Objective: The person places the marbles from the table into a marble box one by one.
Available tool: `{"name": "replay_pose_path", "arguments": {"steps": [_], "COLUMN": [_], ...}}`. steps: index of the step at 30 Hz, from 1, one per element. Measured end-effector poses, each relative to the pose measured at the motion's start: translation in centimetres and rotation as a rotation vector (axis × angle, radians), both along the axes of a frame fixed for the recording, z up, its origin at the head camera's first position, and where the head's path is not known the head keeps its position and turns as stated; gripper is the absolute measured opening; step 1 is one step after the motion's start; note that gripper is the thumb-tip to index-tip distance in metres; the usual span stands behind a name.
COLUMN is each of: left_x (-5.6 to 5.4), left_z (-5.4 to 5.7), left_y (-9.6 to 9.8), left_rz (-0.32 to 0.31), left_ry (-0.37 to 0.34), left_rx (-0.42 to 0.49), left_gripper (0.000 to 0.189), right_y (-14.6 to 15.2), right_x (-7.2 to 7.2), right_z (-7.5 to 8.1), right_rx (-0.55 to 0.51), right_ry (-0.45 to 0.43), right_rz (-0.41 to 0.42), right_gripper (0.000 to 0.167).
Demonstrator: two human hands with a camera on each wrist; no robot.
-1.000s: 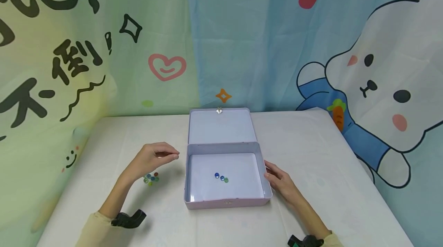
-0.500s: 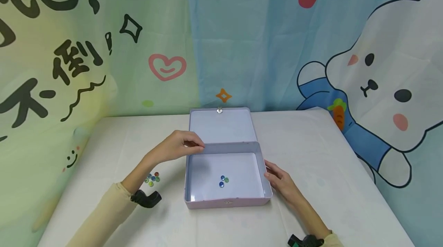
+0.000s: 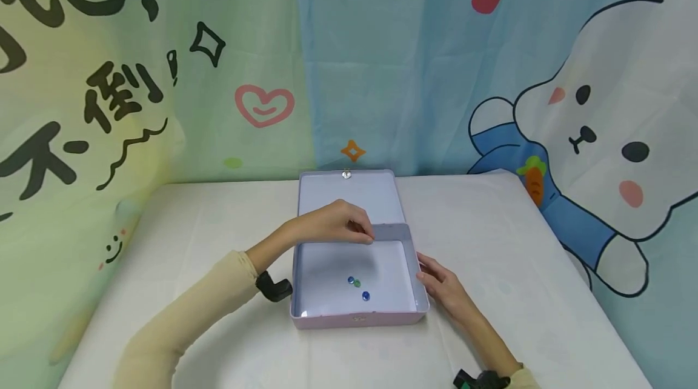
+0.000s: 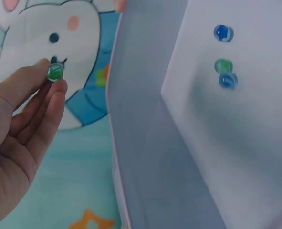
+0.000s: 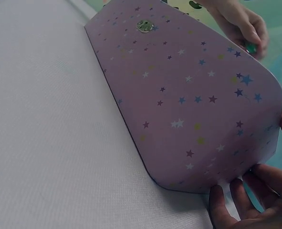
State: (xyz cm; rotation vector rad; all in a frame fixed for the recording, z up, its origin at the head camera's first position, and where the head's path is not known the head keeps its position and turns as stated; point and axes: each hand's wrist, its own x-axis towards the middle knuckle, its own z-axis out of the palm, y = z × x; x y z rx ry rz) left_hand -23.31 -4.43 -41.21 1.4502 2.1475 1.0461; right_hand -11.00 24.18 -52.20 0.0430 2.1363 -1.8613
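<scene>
An opened tin box point(image 3: 360, 320), pale inside and pink with small stars outside, sits on the white table. My left hand point(image 3: 340, 222) is above its back part and pinches a green marble point(image 4: 55, 72) between thumb and fingertips. Three marbles lie on the box floor: a blue marble point(image 3: 366, 295) nearer the front, and another blue marble point(image 3: 351, 280) close to a green one point(image 3: 357, 283). At the right wall, my right hand point(image 3: 444, 289) holds the box; in the right wrist view its fingers point(image 5: 269, 181) touch the lower edge and the thumb is higher up.
Behind the box its hinged lid point(image 3: 349, 195) leans back, with a metal clasp point(image 3: 346, 174) at the top. The left sleeve point(image 3: 218, 295) crosses the table's left side and covers the spot where several marbles lay. A printed curtain point(image 3: 382, 74) hangs behind the table point(image 3: 523, 256).
My left hand has moved right from beside the box to above it. One blue marble inside has rolled toward the front right. The right hand keeps its place.
</scene>
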Motion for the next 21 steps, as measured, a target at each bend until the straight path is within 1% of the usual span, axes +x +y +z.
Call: {"name": "replay_pose_path", "arguments": {"steps": [5,7,9,13,18,21], "left_x": [0.3,0.4,0.5,0.2,-0.1,-0.2], "left_z": [-0.4,-0.5,-0.9,-2.1,-3.6,-4.2], "left_y": [3.0,4.0,4.9,6.4,7.4,7.9], "left_rz": [-0.099,-0.132,-0.155,-0.165,-0.159,-0.171], "left_ry": [0.033,0.041,0.050,0.071,0.095,0.116], "left_rx": [-0.067,-0.107,-0.150,-0.255,-0.388,-0.438], "left_gripper": [0.013,0.015,0.015,0.014,0.013,0.014], "right_y": [0.1,0.1,0.1,0.1,0.1,0.0], "right_x": [-0.1,-0.1,-0.1,-0.2,-0.1,-0.1], "right_z": [0.2,0.3,0.3,0.3,0.1,0.0], "right_rx": [0.017,0.010,0.006,0.006,0.000,-0.004], "right_ry": [-0.005,-0.010,-0.014,-0.017,-0.015,-0.013], "right_rz": [0.009,0.015,0.013,0.006,0.006,0.001], "right_gripper": [0.058,0.058,0.058,0.058,0.058,0.058]}}
